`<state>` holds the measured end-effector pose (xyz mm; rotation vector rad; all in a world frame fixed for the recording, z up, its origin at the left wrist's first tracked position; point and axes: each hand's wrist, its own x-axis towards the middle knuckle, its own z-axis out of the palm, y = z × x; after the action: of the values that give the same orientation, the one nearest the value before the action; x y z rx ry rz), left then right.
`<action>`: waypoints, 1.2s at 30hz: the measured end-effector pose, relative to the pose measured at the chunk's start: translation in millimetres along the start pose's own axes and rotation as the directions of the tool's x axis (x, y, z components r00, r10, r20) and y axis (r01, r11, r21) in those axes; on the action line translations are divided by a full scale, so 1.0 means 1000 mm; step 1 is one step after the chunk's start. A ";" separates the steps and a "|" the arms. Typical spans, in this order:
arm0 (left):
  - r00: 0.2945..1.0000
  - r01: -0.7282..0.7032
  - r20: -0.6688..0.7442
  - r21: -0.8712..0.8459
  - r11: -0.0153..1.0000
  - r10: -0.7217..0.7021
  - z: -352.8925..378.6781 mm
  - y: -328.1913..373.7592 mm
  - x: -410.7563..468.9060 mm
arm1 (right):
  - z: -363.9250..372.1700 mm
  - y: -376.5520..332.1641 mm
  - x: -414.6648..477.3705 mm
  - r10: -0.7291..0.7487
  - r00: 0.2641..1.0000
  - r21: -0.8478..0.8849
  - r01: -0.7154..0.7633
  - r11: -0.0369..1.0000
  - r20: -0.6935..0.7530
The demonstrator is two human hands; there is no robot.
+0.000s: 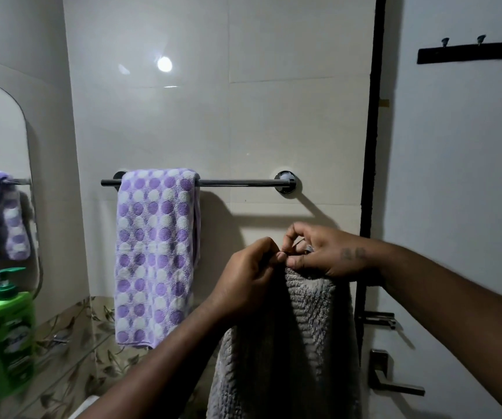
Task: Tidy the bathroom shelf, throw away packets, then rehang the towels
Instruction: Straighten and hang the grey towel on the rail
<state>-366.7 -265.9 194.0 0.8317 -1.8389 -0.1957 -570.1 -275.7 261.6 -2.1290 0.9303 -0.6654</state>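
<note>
Grey ribbed towel (310, 343) hangs at lower centre of the frame, its top edge pinched closed by the left hand (248, 279) and right hand (325, 252), below the rail. Left of it, a purple dotted towel (156, 255) drapes over the chrome rail (237, 182). Green bottles (7, 328) stand at lower left.

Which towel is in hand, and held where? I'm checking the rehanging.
The grey towel, pinched at its top edge by the left hand and right hand; the rest hangs down.
</note>
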 end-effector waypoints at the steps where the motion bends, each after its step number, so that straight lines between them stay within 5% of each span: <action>1: 1.000 0.002 0.004 -0.012 1.000 -0.002 0.000 -0.001 -0.001 | 0.002 0.001 0.001 0.007 1.000 0.020 -0.008 1.000 0.020; 5: 0.998 0.060 0.014 -0.060 0.996 -0.059 0.003 -0.003 -0.003 | 0.015 0.000 0.009 -0.005 0.996 -0.122 -0.006 0.992 -0.085; 8: 0.975 0.204 0.166 -0.415 0.886 -0.147 0.005 -0.007 -0.011 | 0.017 0.000 0.009 -0.052 0.979 -0.206 0.010 0.978 -0.199; 13: 0.911 0.341 0.398 -0.587 0.735 -0.105 0.003 -0.020 -0.039 | 0.008 0.002 0.003 -0.072 0.923 -0.072 0.049 0.996 -0.377; 16: 0.896 0.395 0.418 -0.605 0.691 -0.147 -0.002 -0.022 -0.044 | -0.001 0.002 0.006 -0.059 0.862 0.112 0.133 0.985 -0.504; 25: 0.903 0.413 0.344 -0.527 0.743 -0.259 -0.019 -0.032 -0.047 | -0.052 0.000 0.006 0.013 0.699 0.209 0.195 0.958 -0.715; 30: 0.907 0.396 0.322 -0.431 0.810 -0.272 -0.029 -0.035 -0.039 | -0.067 0.008 0.002 0.025 0.671 0.180 0.163 0.970 -0.741; 33: 0.944 0.302 0.219 -0.259 0.918 -0.248 -0.034 -0.032 -0.024 | -0.068 0.012 -0.004 -0.023 0.734 0.127 0.148 0.981 -0.679; 36: 0.977 0.140 0.156 0.021 0.990 -0.142 -0.031 -0.026 -0.006 | -0.054 0.005 -0.008 -0.126 0.891 -0.112 0.086 0.990 -0.435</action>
<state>-326.7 -273.9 189.7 0.9778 -1.9296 -0.3517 -613.2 -293.1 289.8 -2.1596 1.1017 -1.2216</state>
